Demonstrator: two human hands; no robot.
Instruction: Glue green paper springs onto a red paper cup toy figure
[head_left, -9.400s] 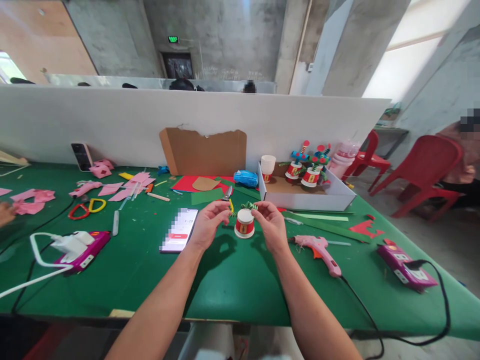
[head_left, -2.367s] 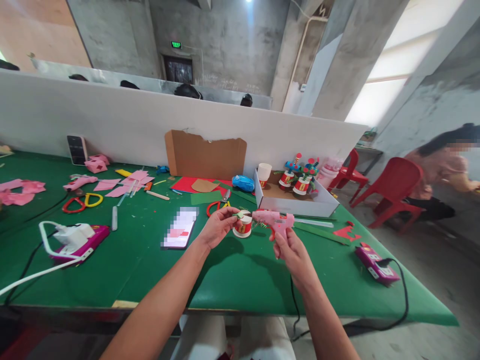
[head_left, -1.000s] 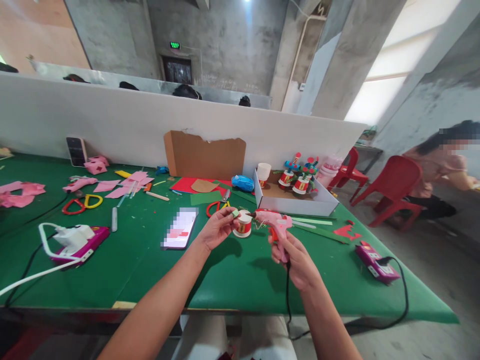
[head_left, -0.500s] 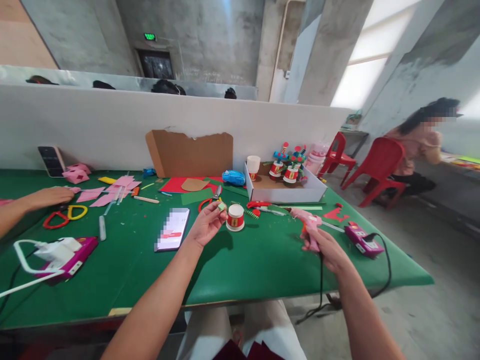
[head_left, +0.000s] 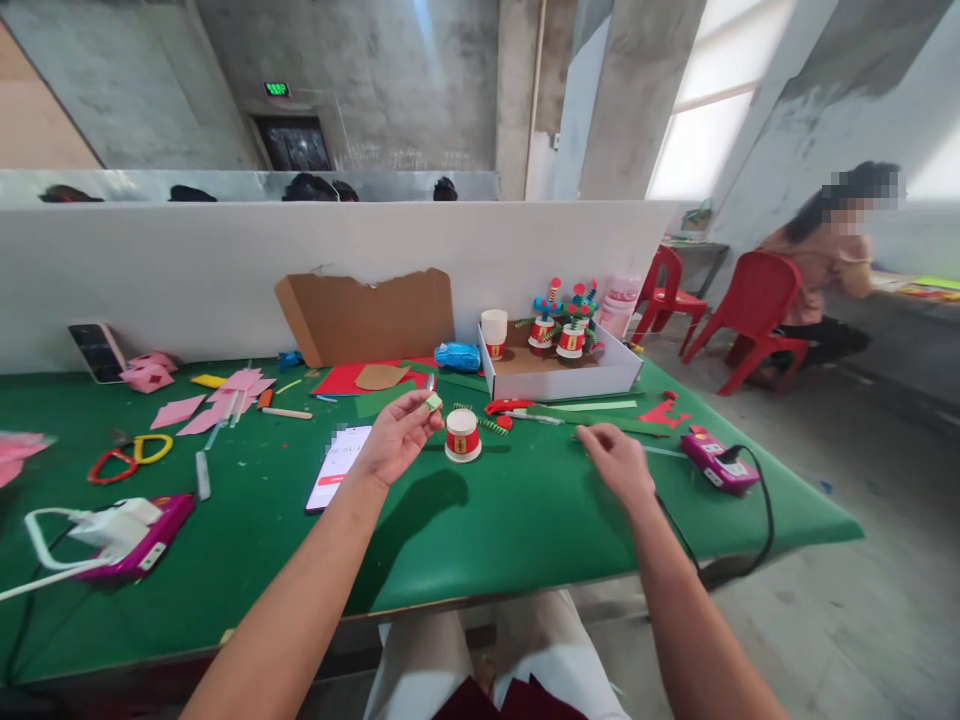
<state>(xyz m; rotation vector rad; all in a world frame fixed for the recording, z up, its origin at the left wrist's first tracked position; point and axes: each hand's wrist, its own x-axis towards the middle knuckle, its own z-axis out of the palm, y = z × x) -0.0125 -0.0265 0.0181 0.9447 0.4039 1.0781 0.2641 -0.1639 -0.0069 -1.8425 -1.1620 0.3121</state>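
My left hand (head_left: pixel 403 440) pinches a small pale green folded paper piece (head_left: pixel 433 402) between thumb and fingertips. Just right of it, a small paper cup (head_left: pixel 463 440) with a red band stands upside down on the green table. Green folded paper strips (head_left: pixel 491 425), one with a red disc at its end, stick out behind the cup. Palm down, my right hand (head_left: pixel 613 462) is closed over the hot glue gun, whose body it hides. The clear glue stick (head_left: pixel 664 453) shows behind that hand, and the black cord runs off below it.
A white box (head_left: pixel 566 382) holds finished cup figures and a plain cup. A phone (head_left: pixel 337 470) lies beside my left forearm. Scissors (head_left: pixel 131 455), pink paper pieces (head_left: pixel 225 395) and two purple power strips (head_left: pixel 720 462) are on the table. Someone sits at the far right.
My right hand has turned palm down over the glue gun and moved slightly left, covering the pink body. The other person's hand at the left has gone from view. My left hand keeps its pinch.
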